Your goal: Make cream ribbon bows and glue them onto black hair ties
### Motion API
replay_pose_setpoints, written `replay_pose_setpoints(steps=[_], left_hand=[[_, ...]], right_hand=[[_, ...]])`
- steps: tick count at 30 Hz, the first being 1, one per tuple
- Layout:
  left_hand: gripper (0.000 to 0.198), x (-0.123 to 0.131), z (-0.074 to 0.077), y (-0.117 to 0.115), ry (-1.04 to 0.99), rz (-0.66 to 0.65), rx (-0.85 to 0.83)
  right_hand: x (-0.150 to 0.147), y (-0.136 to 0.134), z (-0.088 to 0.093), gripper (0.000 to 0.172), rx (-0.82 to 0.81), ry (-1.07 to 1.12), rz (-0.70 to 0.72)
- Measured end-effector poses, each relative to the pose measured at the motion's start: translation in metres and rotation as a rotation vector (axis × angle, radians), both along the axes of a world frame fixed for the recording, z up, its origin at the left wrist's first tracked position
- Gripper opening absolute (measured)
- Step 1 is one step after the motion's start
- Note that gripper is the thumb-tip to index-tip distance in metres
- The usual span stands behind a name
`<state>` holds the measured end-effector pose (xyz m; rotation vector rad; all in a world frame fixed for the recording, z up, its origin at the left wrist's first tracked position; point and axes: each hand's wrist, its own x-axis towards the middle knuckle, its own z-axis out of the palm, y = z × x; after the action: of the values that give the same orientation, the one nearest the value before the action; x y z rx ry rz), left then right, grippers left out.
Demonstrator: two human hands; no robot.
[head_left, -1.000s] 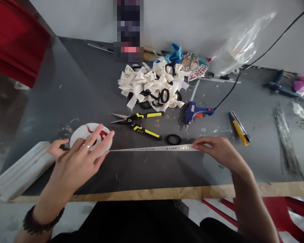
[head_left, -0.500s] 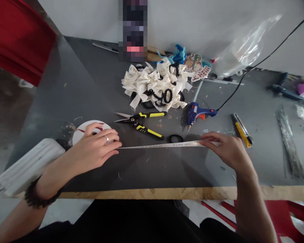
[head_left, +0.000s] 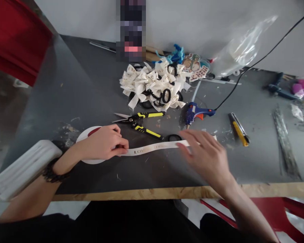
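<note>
A white ribbon (head_left: 152,147) with printed letters runs between my hands, low over the grey table. My left hand (head_left: 105,143) is closed on its left end, over the white ribbon spool (head_left: 92,161). My right hand (head_left: 205,153) lies across the ribbon's right part, fingers stretched out and apart, somewhat blurred. Just behind the ribbon are a black hair tie (head_left: 174,137) and snips (head_left: 142,123) with yellow-black handles, blades spread. A blue glue gun (head_left: 196,113) lies behind my right hand.
White bows on black hair ties (head_left: 154,84) form a pile at the back. A yellow cutter (head_left: 239,130) and a bundle of thin strips (head_left: 285,141) lie to the right. At the left stands a white device (head_left: 27,168); the wooden table edge (head_left: 142,195) runs in front.
My right hand has moved left along the ribbon and its fingers have spread from their pinch. My left hand has shifted slightly right. The ribbon now hangs slacker, its print facing up.
</note>
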<state>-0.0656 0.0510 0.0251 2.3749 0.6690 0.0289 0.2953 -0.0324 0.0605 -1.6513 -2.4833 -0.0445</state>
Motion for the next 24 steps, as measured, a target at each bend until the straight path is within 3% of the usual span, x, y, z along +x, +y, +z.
replay_pose_setpoints(steps=[4, 7, 10, 16, 20, 22, 24], left_hand=[[0.026, -0.003, -0.004, 0.001, -0.010, -0.007, 0.026], [0.028, -0.004, -0.005, 0.000, -0.021, 0.001, 0.030], [0.027, -0.005, -0.005, -0.001, -0.036, 0.032, 0.024], [0.027, -0.008, -0.006, -0.002, -0.037, 0.075, -0.058], [0.029, -0.007, 0.000, -0.001, -0.027, 0.106, -0.101], [0.031, -0.006, 0.002, 0.000, -0.026, 0.102, -0.125], [0.032, -0.006, 0.002, 0.000, -0.022, 0.112, -0.143]], right_hand=[[-0.056, 0.036, -0.018, 0.056, -0.125, 0.181, 0.198], [-0.079, 0.065, -0.032, 0.082, -0.165, 0.122, 0.202], [-0.089, 0.082, -0.038, 0.092, -0.165, 0.032, 0.218], [-0.094, 0.077, -0.031, 0.070, -0.159, -0.006, 0.135], [-0.078, 0.065, -0.013, 0.069, -0.193, 0.134, -0.021], [-0.063, 0.056, -0.004, 0.068, -0.304, 0.329, -0.111], [-0.048, 0.041, 0.002, 0.057, -0.639, 0.677, -0.110]])
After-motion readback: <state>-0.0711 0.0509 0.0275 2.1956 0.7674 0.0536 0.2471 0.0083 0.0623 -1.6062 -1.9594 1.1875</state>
